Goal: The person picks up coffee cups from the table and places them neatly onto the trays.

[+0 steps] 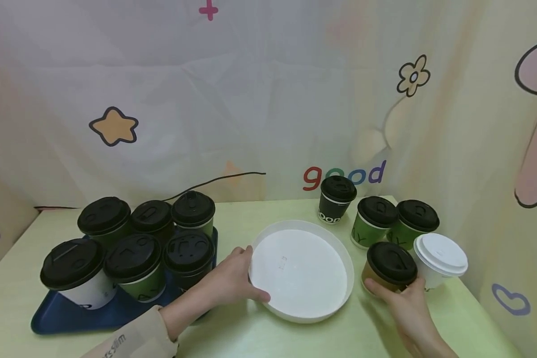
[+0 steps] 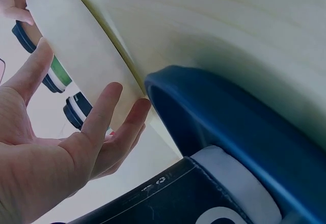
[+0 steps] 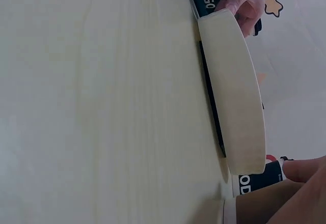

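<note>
A round white dish point(image 1: 304, 271) lies on the table in the middle of the head view. My left hand point(image 1: 234, 281) is at its left side, and the left wrist view shows fairly straight fingers touching the outer wall. My right hand point(image 1: 404, 308) grips a brown paper cup point(image 1: 378, 278) with a black lid, thumb on the near left side. In the right wrist view this brown cup point(image 3: 262, 203) stands upright beside the hand. A white-lidded cup point(image 1: 440, 256) and two green cups point(image 1: 369, 228) stand close around it.
Left of the dish, a blue tray point(image 1: 53, 315) carries several black-lidded cups, among them a white one point(image 1: 87, 296) and a green one point(image 1: 143, 288). A black cup point(image 1: 332, 206) stands at the back, near the printed curtain point(image 1: 268, 114).
</note>
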`<state>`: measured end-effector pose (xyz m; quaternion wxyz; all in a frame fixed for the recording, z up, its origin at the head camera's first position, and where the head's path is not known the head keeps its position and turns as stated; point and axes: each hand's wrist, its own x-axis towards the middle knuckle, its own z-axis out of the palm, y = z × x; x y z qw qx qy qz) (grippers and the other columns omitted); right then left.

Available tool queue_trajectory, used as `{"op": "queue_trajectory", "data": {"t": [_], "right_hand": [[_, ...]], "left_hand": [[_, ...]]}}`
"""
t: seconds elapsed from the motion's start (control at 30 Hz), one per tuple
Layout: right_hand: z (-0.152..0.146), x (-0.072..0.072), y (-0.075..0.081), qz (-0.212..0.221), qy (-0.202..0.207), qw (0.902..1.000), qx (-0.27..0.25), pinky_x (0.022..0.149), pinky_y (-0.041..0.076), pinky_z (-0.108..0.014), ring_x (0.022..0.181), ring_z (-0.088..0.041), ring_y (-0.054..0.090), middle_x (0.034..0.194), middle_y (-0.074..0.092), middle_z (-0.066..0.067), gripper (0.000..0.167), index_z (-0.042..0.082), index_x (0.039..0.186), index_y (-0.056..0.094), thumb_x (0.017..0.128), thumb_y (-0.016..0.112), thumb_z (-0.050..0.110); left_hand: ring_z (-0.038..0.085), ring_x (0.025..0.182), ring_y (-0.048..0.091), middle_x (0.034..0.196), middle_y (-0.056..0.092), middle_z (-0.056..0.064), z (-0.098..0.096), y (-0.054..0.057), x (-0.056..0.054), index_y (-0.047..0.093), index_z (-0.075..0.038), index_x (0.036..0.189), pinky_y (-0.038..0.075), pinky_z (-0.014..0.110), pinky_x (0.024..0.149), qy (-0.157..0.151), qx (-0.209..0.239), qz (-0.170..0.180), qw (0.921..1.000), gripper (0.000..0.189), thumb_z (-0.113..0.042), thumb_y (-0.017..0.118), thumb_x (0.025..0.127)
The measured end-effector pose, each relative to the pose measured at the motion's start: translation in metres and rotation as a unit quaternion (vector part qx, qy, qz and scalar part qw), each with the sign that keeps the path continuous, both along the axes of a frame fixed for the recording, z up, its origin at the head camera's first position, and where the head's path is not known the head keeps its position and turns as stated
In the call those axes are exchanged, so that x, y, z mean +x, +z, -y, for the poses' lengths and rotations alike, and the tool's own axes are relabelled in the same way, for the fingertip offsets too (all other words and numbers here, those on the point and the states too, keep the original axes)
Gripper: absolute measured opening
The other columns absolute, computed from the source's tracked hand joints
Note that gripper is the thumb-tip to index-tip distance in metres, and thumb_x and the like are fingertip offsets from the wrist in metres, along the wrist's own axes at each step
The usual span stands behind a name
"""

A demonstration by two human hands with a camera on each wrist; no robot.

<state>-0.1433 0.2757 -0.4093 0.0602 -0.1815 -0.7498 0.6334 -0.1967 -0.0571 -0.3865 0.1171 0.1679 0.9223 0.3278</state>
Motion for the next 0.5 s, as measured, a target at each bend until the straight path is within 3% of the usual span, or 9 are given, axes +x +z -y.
{"op": "queue_trajectory", "data": {"t": [0.1, 0.2, 0.33, 0.5], "right_hand": [[-0.002, -0.001, -0.001, -0.013, -0.001, 0.9999, 0.011, 0.112, 0.026, -0.024, 0.124, -0.01, 0.041, 0.136, 0.048, -0.003, 0.084, 0.004, 0.151, 0.023, 0.089, 0.079, 0.001], [-0.006, -0.002, 0.002, -0.036, 0.007, 0.9992, 0.013, 0.103, 0.03, -0.017, 0.118, -0.007, 0.045, 0.121, 0.056, 0.007, 0.069, 0.014, 0.144, 0.038, 0.09, 0.08, 0.003], [-0.009, -0.002, 0.01, -0.069, 0.027, 0.9969, 0.025, 0.098, 0.032, -0.014, 0.12, -0.007, 0.042, 0.122, 0.053, 0.012, 0.063, 0.023, 0.138, 0.042, 0.09, 0.08, 0.006], [-0.003, -0.003, 0.024, -0.097, 0.034, 0.9926, 0.064, 0.091, 0.039, -0.013, 0.117, -0.008, 0.047, 0.121, 0.059, 0.01, 0.065, 0.015, 0.14, 0.044, 0.088, 0.082, 0.007]], "left_hand": [[0.029, 0.115, 0.056, 0.137, 0.049, 0.028, 0.0, -0.001, 0.0, 0.03, 0.016, 0.152, 0.048, 0.045, 0.1, -0.001, 0.001, 0.001, 1.0, 0.118, -0.037, 0.097, 0.07], [0.028, 0.112, 0.056, 0.135, 0.05, 0.027, 0.0, -0.001, 0.0, 0.03, 0.016, 0.152, 0.049, 0.044, 0.098, -0.003, 0.002, 0.001, 1.0, 0.118, -0.037, 0.097, 0.07], [0.027, 0.11, 0.056, 0.135, 0.05, 0.027, 0.0, -0.002, -0.001, 0.03, 0.016, 0.152, 0.049, 0.043, 0.096, -0.004, 0.003, 0.003, 1.0, 0.118, -0.036, 0.097, 0.071], [0.027, 0.111, 0.056, 0.136, 0.049, 0.028, 0.001, -0.001, -0.001, 0.03, 0.015, 0.152, 0.05, 0.042, 0.096, -0.004, 0.003, 0.005, 1.0, 0.118, -0.036, 0.097, 0.071]]}}
